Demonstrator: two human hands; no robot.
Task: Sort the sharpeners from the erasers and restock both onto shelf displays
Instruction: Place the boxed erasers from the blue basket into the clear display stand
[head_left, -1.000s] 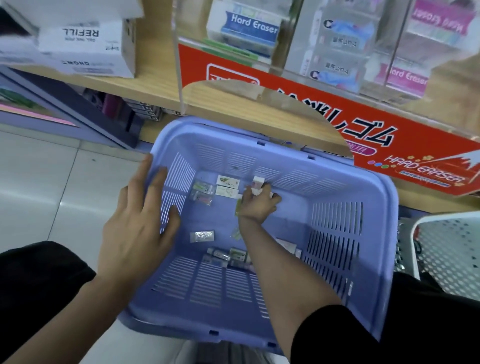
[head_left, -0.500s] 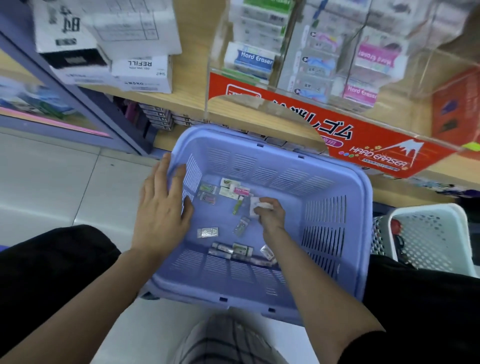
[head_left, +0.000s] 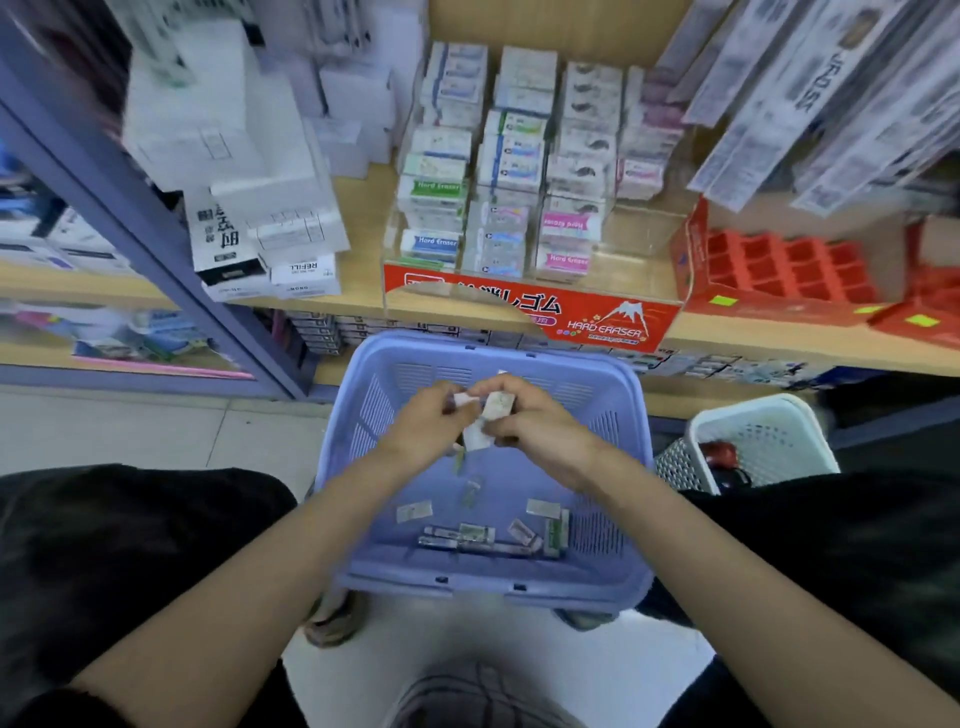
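Erasers (head_left: 498, 406), small white wrapped blocks, held above purple basket (head_left: 571, 359)

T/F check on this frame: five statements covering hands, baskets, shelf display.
1. The left hand and right hand both pinch small white packets above the purple basket. True.
2. The purple basket is empty. False: loose packets lie on its floor.
3. A white basket stands to the right of the purple one. True.
4. The sign reading HARD ERASER is blue. False: the eraser display carries a red sign.
5. The left hand rests on the basket's rim. False: it is raised over the middle, beside the right hand.
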